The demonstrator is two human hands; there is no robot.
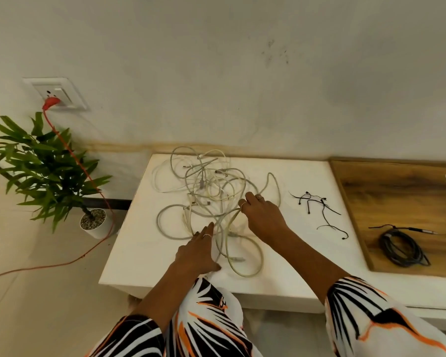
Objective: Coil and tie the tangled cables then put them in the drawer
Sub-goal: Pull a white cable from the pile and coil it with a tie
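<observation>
A person in a sleeve with black, white and orange pattern leans over a low white table (144, 256). On the middle of this table lies a tangle of pale grey and cream cables (209, 191), many loops crossing one over another, some plugs showing between them. The tangle spreads from the far edge of the table almost to the near edge.

The right hand (262, 215) is at the right side of the tangle. Its fingers are curled and they pinch one grey strand, which goes from the fingertips down toward the near edge of the table. A ring is visible on one finger. The left hand (200, 249) lies at the near left part of the tangle, the fingers straight and close together, pointing to the far side, resting on the cables or just over them; I cannot tell if it presses them.

To the right of the tangle, still on the white table, lie several thin black ties (317, 204), scattered and apart from the hands. Further right of the table is a wooden board (397, 191) with a coiled black cable (403, 247) on it.

To the left of the table stands a green plant (41, 163) in a white pot. An orange cord (88, 173) runs past it from a wall socket (59, 95) down to the floor.
</observation>
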